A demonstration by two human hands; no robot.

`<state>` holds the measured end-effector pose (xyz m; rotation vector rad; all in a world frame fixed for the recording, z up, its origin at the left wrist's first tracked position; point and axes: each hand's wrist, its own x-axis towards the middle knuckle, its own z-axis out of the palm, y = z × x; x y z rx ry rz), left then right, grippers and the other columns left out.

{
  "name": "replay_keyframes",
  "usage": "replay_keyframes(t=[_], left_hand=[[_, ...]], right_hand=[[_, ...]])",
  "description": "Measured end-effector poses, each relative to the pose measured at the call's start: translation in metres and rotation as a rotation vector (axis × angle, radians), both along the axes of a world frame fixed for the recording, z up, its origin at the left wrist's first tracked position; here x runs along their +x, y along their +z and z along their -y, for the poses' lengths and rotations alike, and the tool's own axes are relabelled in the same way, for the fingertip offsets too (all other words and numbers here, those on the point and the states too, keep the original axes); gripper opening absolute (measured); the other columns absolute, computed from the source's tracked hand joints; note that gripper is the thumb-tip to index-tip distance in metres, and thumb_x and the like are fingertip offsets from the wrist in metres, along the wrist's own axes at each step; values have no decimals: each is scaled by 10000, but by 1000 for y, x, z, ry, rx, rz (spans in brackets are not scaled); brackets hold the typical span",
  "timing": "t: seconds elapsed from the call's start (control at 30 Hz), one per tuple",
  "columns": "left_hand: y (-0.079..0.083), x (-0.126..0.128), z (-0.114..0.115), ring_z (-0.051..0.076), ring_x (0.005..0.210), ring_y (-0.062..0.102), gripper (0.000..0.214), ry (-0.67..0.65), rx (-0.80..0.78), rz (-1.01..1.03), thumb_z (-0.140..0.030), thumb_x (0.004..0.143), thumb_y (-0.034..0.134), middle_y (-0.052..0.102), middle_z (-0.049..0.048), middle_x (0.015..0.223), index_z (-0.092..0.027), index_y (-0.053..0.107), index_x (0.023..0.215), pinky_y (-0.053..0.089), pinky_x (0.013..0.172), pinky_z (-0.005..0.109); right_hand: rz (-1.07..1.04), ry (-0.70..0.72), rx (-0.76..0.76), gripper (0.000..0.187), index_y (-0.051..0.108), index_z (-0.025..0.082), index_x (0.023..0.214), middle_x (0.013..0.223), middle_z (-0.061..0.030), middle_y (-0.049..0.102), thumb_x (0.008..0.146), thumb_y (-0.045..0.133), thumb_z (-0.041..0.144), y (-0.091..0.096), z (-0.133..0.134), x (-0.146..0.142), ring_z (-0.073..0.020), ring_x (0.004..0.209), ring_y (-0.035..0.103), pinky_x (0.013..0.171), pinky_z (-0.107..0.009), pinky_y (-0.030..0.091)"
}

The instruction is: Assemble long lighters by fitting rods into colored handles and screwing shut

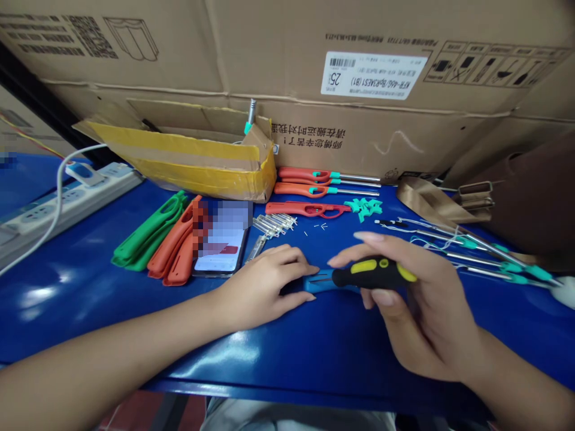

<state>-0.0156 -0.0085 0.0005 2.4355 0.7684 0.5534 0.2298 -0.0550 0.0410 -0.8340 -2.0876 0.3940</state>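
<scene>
My right hand [431,305] grips a black and yellow screwdriver [368,274], held nearly level with its thin shank pointing left. Below that shank lies a blue lighter casing [317,286] on the table, partly hidden by the screwdriver and my fingers. The fingers and thumb of my left hand [274,281] close around the casing's left end. I cannot make out whether the screwdriver tip touches it. Just beyond my left hand are several clear lighter fuel tanks [274,225] and a few tiny pins [321,226].
Green casings [150,233], red casings [173,245] and a phone [222,239] lie left. Behind are a taped carton [188,161], assembled red lighters [305,189] and teal triggers [366,208]. Metal lighter tubes [480,258] lie right; a power strip [67,203] is far left.
</scene>
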Motion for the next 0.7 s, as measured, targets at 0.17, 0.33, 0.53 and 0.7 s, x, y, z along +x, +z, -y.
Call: replay_keyframes(t=[0.17, 0.33, 0.53, 0.7], left_hand=[[0, 0, 0, 235, 1038, 615, 352, -2, -9, -3, -295, 964, 693, 664, 93, 1103, -166, 671, 1292, 522, 941, 391], [0, 0, -1, 237, 1039, 616, 343, -4, 8, -3, -289, 961, 693, 665, 94, 1098, -156, 674, 1276, 525, 943, 391], [0, 0, 0, 237, 1014, 619, 319, 7, 13, -13, -310, 969, 683, 664, 87, 1066, -184, 686, 1262, 535, 918, 390], [0, 0, 0, 239, 1024, 614, 354, -1, 4, -5, -307, 968, 685, 658, 94, 1081, -159, 675, 1290, 528, 932, 397]], right_hand=[[123, -62, 132, 515, 515, 313, 1424, 981, -19, 806, 947, 691, 237, 11, -1, -1, -206, 773, 764, 649, -308, 613], [21, 24, -9, 568, 389, 278, 1560, 1374, -104, 692, 1008, 509, 218, 6, 4, 2, -248, 1018, 756, 824, -412, 641], [46, -2, 105, 544, 543, 338, 1421, 996, -20, 800, 925, 695, 175, 11, -2, -2, -216, 847, 766, 688, -320, 632], [-14, 28, 8, 568, 468, 283, 1521, 1284, -86, 735, 972, 578, 187, 8, 0, 4, -245, 987, 754, 764, -379, 643]])
